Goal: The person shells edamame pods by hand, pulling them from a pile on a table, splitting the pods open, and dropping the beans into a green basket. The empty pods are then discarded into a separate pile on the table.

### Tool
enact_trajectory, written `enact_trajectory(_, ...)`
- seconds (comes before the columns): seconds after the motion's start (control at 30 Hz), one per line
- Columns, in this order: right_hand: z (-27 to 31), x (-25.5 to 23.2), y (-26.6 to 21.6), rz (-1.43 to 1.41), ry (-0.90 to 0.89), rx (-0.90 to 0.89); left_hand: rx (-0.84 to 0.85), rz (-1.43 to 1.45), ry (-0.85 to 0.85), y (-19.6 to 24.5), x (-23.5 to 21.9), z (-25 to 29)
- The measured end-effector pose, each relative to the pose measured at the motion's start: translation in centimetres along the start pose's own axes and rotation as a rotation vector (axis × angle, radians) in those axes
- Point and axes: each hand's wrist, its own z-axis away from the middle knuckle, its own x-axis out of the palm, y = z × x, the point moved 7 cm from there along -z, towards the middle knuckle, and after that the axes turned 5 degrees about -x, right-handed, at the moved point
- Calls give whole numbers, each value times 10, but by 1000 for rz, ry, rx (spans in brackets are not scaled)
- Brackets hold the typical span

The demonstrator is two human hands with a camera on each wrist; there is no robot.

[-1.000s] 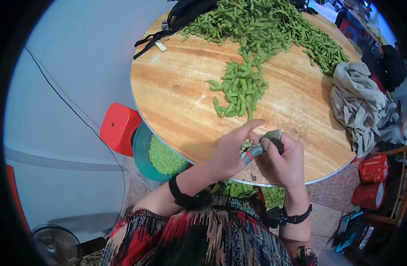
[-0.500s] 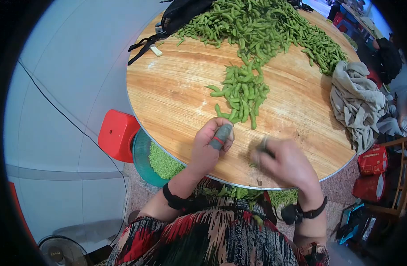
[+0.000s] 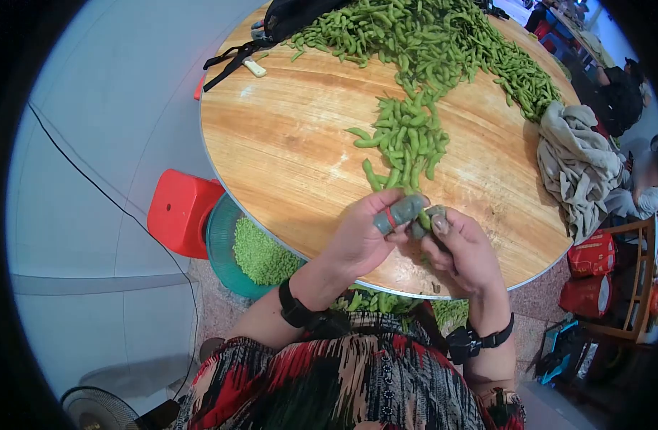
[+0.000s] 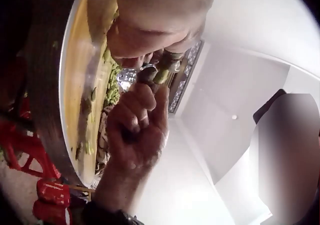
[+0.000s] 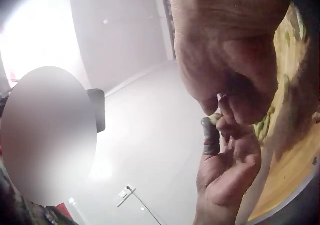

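where wood curves | left hand (image 3: 364, 240) and right hand (image 3: 461, 251) pinch slim pod (image 3: 423, 218)

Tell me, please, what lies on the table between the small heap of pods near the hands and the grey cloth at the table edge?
In the head view, only bare wood of the table lies between the small heap of pods and the grey cloth.
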Motion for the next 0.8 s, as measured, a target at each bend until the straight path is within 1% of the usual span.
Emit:
enact_trajectory(0.03,4,6,-8,157,79,-96,54,25,47,2,-6,0)
enact_trajectory(0.07,7,5,-6,155,77,-94,54,24,50,2,-7,0)
enact_trajectory(0.13,12,4,-2,166,16,-88,149,-132,67,8,-6,0)
enact_trajectory(0.17,13,4,-2,165,16,-88,149,-132,68,7,-4,0)
enact_trajectory(0.23,15,7,-4,138,6,-107,208,-268,132,11,4,3)
enact_trajectory(0.27,16,7,-3,136,5,-106,207,-268,133,11,7,3)
enact_trajectory(0.33,17,7,-1,30,-26,-109,232,-393,196,12,9,5)
enact_trajectory(0.37,18,6,-1,28,-27,-109,231,-395,198,10,10,4)
enact_trajectory(0.43,22,4,1,-105,-28,-71,275,-452,212,10,10,4)
enact_trajectory(0.47,22,2,2,-108,-27,-72,274,-455,212,8,11,3)
enact_trajectory(0.53,23,-1,6,-156,-29,-39,363,-678,286,11,13,5)
enact_trajectory(0.57,24,-2,6,-158,-28,-41,361,-680,285,9,13,4)
enact_trajectory(0.63,27,-2,4,-205,-45,-63,430,-961,278,11,20,7)
enact_trajectory(0.67,27,-2,5,-208,-45,-63,428,-963,278,9,21,7)
enact_trajectory(0.73,29,-4,9,-347,-27,-25,307,-722,55,-5,29,2)
enact_trajectory(0.77,29,-5,9,-348,-27,-26,307,-723,55,-7,29,2)
enact_trajectory(0.8,30,-5,8,-328,-50,-31,277,-629,19,-10,29,0)
